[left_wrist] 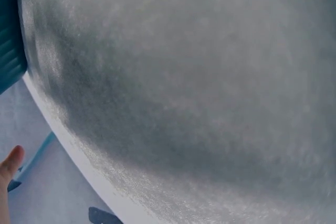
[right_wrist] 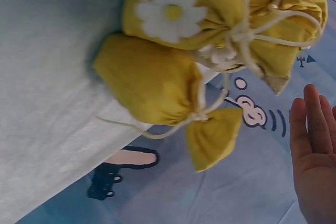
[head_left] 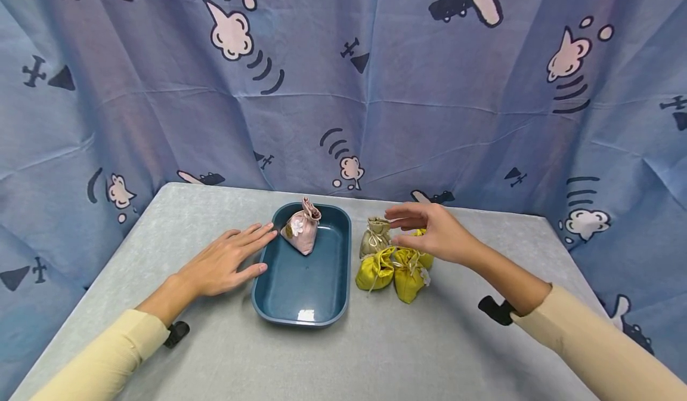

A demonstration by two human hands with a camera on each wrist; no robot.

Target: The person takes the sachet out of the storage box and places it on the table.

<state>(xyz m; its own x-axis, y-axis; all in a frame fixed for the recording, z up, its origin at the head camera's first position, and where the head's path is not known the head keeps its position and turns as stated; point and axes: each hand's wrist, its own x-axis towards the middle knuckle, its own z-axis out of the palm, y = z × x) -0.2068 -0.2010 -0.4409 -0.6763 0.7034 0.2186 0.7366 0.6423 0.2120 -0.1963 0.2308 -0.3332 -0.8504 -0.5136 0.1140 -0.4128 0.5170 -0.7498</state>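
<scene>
A blue rectangular tray [head_left: 306,290] holds a pink drawstring pouch [head_left: 302,234] with a white flower, near its far left corner. My left hand [head_left: 228,262] has straight, spread fingers at the tray's left rim; whether they press on it I cannot tell. To the tray's right stand an olive drawstring pouch [head_left: 372,243] and a group of yellow ones: a left yellow pouch [head_left: 374,271], a front yellow pouch [head_left: 408,278] and another partly hidden behind. Over this group is my right hand [head_left: 435,232], fingers extended beside the olive pouch's neck, holding nothing.
Everything stands on a grey cloth-covered table [head_left: 214,353]. A blue patterned curtain [head_left: 322,79] hangs behind it and at both sides. Dark straps or cameras sit at both wrists. In the right wrist view, a yellow pouch [right_wrist: 152,77] lies close to the table edge.
</scene>
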